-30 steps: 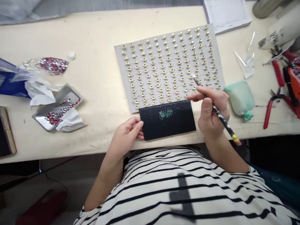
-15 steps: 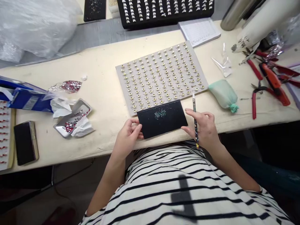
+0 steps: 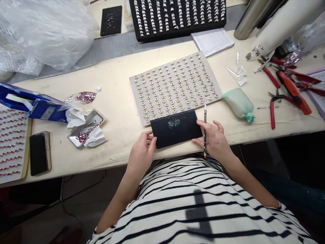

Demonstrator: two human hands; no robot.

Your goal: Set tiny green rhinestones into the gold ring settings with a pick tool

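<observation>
A small black tray point(image 3: 177, 135) lies at the table's front edge, with a cluster of tiny sparkling stones point(image 3: 174, 123) on it. My left hand point(image 3: 143, 149) grips the tray's left side, thumb on top and fingers partly hidden beneath. At the tray's right edge, my right hand point(image 3: 213, 137) touches it with a fingertip and the thumb. A dark patterned pencil point(image 3: 205, 135) with a pale tip rests upright against that hand, its tip pointing away from me. Just behind the tray is a grey board point(image 3: 175, 84) with rows of small gold-coloured pieces.
To the left are a metal dish point(image 3: 86, 128) of red and silver stones, a phone point(image 3: 40, 153) and a blue box point(image 3: 48, 110). At the right lie a green pouch point(image 3: 239, 103) and red-handled pliers point(image 3: 291, 88). A black ring display point(image 3: 177, 28) stands behind.
My right hand has come in to the tray's right edge, bringing the pencil left and more upright. My left hand still holds the tray. The whole view has shifted slightly.
</observation>
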